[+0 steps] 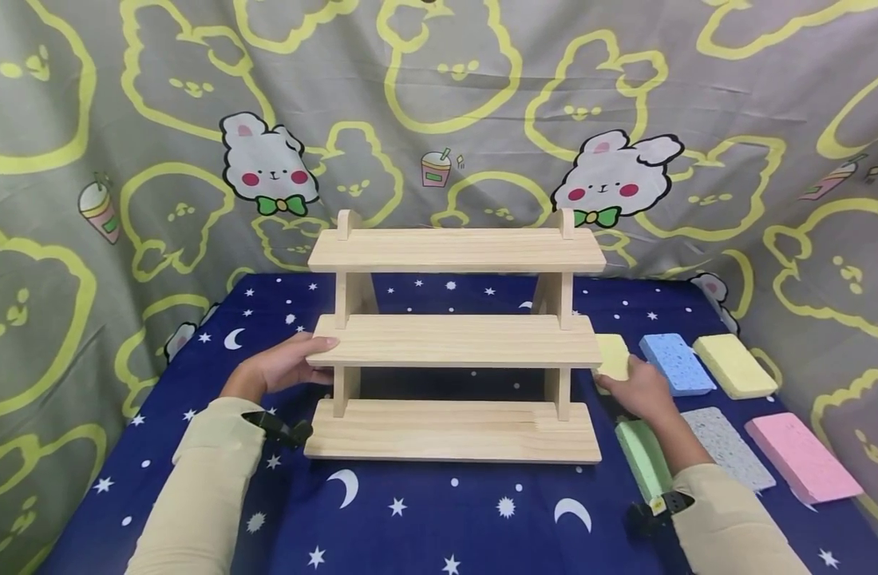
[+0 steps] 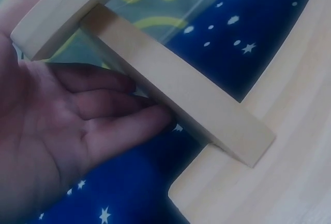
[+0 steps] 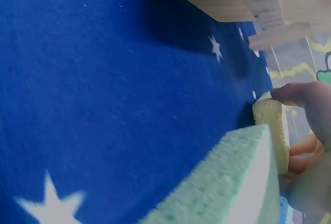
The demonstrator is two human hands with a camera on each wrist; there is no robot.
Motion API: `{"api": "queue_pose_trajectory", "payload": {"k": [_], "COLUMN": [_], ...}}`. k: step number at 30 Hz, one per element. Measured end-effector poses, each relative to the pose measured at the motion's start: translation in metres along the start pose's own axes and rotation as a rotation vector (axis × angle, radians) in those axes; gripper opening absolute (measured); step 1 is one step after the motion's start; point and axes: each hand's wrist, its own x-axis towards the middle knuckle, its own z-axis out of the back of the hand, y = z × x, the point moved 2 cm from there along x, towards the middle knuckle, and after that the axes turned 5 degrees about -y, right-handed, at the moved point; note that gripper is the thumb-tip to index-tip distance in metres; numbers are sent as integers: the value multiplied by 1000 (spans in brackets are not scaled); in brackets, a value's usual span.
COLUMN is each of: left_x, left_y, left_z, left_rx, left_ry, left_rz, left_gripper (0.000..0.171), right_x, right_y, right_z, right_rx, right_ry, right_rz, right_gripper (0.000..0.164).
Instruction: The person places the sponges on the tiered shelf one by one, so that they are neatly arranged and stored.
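Left hand (image 1: 290,363) gripped the rack (image 1: 453,342), right hand (image 1: 642,390) pinched a yellow sponge (image 1: 611,354) between rack and the surface's (image 1: 425,519) right edge; too low a lift could have bumped the sponge loose against the rack.

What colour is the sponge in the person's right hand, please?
The sponge is pale yellow; the head view shows it best.

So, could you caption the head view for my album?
Left grip on a three-tier wooden shelf, right grip on a yellow sponge.
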Motion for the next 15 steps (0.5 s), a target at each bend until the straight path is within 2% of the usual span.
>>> {"api": "queue_pose_trajectory", "payload": {"k": [3,8,15], "left_x": [1,1,0], "left_y": [1,1,1], "left_z": [1,1,3], "left_rx": [-9,-13,-25], "left_ry": [4,14,22], "left_rz": [1,-4,-4], "left_gripper": [67,68,66], "right_x": [1,3,4], "right_y": [-1,-4,-4], "right_z": [7,23,56], "right_rx": [12,32,10], "right_ry": [41,136,232], "right_rz": [11,-6,47], "right_gripper": [63,86,94]}}
